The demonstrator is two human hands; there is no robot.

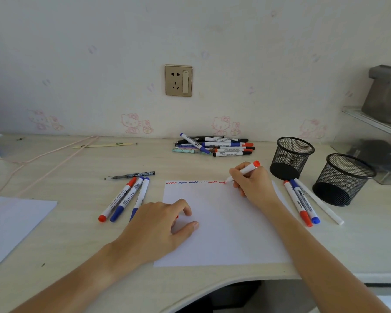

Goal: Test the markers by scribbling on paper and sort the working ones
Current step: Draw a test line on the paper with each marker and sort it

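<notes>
A white sheet of paper (pixel 224 240) lies on the desk with several red and blue scribbles (pixel 196 182) along its top edge. My right hand (pixel 251 186) grips a red-ended marker (pixel 246 171), its tip touching the paper at the end of the scribble row. My left hand (pixel 160 224) rests on the paper's left side, fingers curled over a small red cap (pixel 177 216) that is mostly hidden. Three markers (pixel 127 197) lie left of the paper and three more (pixel 303 203) lie right of it. A pile of markers (pixel 215 145) sits at the back.
Two black mesh cups (pixel 290 158) (pixel 343 179) stand at the right, both looking empty. A black pen (pixel 131 175) lies above the left markers. Another sheet (pixel 14 222) and a pink cable (pixel 43 159) are at the left. A clear shelf (pixel 370 132) is at the far right.
</notes>
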